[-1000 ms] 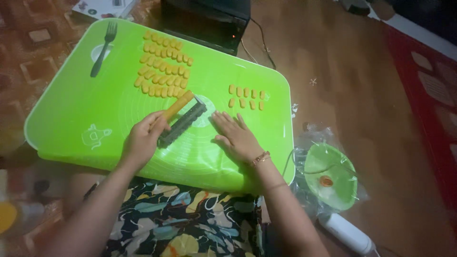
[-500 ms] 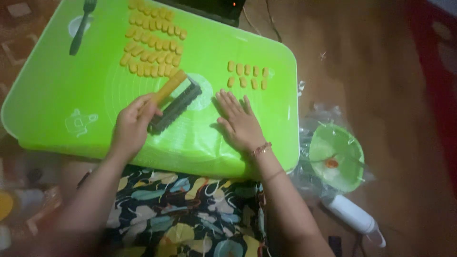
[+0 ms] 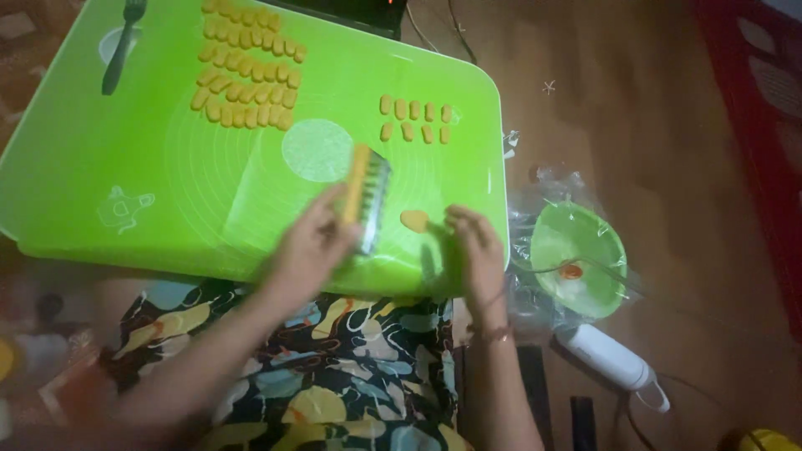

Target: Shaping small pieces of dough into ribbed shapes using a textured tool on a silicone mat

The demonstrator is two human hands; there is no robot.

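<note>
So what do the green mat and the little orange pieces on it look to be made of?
The green mat looks like silicone or soft plastic: glossy, with faint printed circles. The orange pieces look like soft dough, matte and rounded. The ridged tool in the left hand seems wooden, though blur leaves that uncertain.

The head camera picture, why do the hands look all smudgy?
Head view: the left hand and right hand are smeared by motion blur; the ridged board is soft too, while the dough pieces on the green mat look sharper; the lighting is dim.

head view, steeply downward, close over mat [image 3: 167, 167]
</note>
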